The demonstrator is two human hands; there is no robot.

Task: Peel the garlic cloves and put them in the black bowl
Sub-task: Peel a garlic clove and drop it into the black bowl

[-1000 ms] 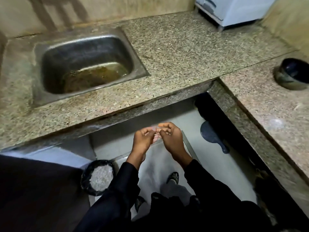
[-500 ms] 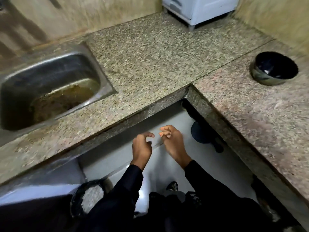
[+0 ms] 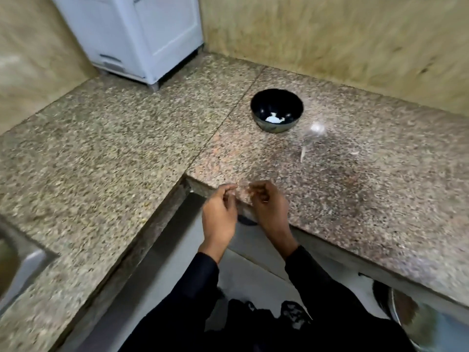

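I saw my left hand [image 3: 219,214] and right hand [image 3: 270,208] curled at the worktop [image 3: 127,138] edge; blur hid whether either grip held a clove. The black bowl [image 3: 277,110], with white pieces inside, sat well beyond them. No writing was legible.
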